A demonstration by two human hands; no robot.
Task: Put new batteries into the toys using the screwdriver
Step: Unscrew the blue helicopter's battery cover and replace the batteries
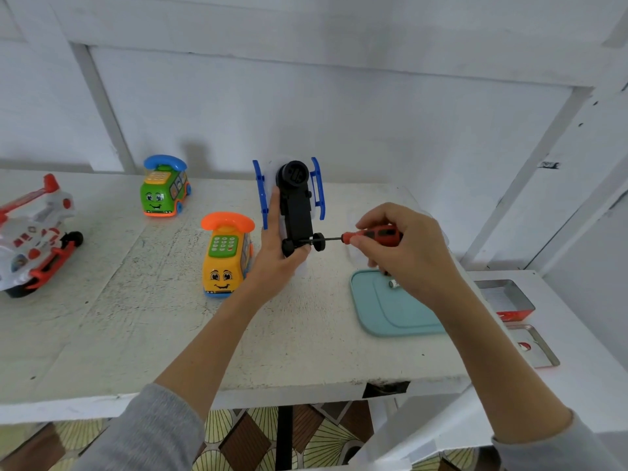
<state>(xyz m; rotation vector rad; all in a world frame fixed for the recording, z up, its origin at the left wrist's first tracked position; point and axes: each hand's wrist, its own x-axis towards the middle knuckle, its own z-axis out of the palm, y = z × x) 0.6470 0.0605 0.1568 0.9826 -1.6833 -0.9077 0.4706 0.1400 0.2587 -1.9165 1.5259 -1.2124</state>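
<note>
left hand [278, 256]: grips toy helicopter [295, 202] upright above table [136, 334], black underside facing us
right hand [404, 253]: fingers wrapped round red screwdriver [370, 235], tip at helicopter's base
battery [393, 284]: on blue tray [384, 311]

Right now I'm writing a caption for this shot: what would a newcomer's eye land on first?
At centre, the left hand holds a blue-skid toy with its black underside up, while the right hand drives a red screwdriver into it. Bright phone-bus toys, yellow and green, stand to the left.
</note>
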